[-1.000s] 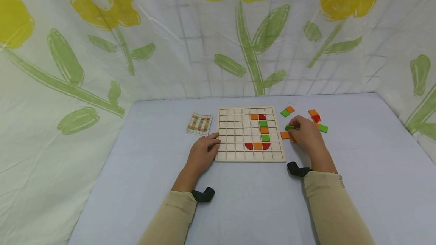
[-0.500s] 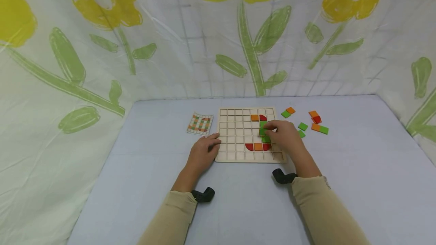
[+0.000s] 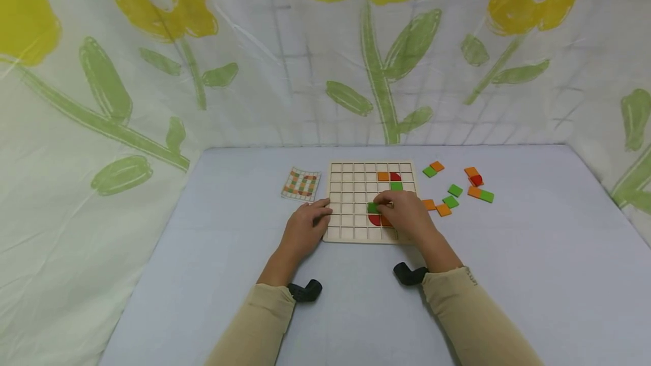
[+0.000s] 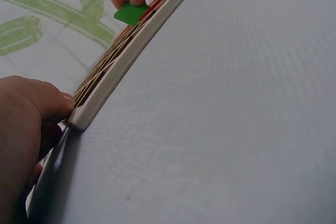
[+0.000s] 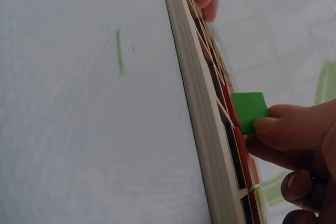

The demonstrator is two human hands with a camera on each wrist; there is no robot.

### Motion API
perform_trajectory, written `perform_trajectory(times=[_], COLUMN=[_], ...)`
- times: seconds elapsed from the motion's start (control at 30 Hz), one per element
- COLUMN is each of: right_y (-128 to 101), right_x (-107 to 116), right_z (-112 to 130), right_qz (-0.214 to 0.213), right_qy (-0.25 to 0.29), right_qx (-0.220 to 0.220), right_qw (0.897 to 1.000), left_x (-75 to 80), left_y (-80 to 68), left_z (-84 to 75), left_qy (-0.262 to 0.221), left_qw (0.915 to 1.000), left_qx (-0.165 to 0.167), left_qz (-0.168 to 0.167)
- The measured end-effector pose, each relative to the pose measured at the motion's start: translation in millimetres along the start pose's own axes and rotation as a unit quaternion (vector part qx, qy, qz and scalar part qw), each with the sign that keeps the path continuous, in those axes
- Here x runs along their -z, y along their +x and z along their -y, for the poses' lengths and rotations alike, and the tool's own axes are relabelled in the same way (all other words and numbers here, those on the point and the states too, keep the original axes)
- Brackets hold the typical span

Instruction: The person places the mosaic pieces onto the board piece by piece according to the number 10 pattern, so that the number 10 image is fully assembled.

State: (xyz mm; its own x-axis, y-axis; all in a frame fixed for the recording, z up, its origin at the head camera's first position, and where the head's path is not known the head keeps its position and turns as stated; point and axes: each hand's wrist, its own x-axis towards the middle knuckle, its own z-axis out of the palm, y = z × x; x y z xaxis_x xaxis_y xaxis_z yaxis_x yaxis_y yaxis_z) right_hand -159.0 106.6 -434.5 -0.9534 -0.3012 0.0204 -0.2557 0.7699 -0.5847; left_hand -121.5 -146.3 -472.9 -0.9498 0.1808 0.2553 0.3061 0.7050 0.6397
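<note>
A green tile (image 3: 373,208) is pinched in the right hand (image 3: 407,216) above a cell; the board (image 3: 351,196) is steadied by the left hand (image 3: 304,229), fingers loosely curled against its edge.

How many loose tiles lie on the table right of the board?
9: green and orange pair; orange over red; orange beside green; greens; orange. Another orange hugs the board; the right hand may hide more.

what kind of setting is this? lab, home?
Probably a staged recording booth, not a home: a flower-print sheet walls in a bare grey table. On it are only a wooden grid board, loose colour tiles and a pattern card.
</note>
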Motion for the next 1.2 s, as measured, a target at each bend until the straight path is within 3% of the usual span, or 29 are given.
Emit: perform_trajectory(times=[0.37, 0.57, 0.8, 1.03, 1.2], right_y=[3.6, 2.6, 1.9, 1.0, -0.2], right_x=[-2.8, -2.3, -1.9, -1.3, 0.3], right_z=[-4.6, -5.0, -4.5, -3.2, -5.5], right_qz=[0.025, 0.039, 0.043, 0.071, 0.068], right_qy=[-0.041, -0.049, -0.041, -0.015, -0.006], right_qx=[0.016, 0.012, 0.004, 0.055, 0.041], right_qw=[0.999, 0.998, 0.998, 0.996, 0.997], left_x=[-0.5, -1.6, -1.1, -0.7, -0.6], left_y=[1.0, 1.1, 0.9, 0.5, 0.4], left_z=[-0.3, 0.1, -0.9, -0.1, -0.9], left_qy=[0.002, 0.002, -0.006, -0.004, -0.001], left_qw=[1.0000, 0.9999, 0.9999, 0.9999, 1.0000], left_qx=[0.006, -0.008, -0.002, 0.008, 0.004], left_qz=[0.002, -0.010, -0.011, -0.004, -0.004])
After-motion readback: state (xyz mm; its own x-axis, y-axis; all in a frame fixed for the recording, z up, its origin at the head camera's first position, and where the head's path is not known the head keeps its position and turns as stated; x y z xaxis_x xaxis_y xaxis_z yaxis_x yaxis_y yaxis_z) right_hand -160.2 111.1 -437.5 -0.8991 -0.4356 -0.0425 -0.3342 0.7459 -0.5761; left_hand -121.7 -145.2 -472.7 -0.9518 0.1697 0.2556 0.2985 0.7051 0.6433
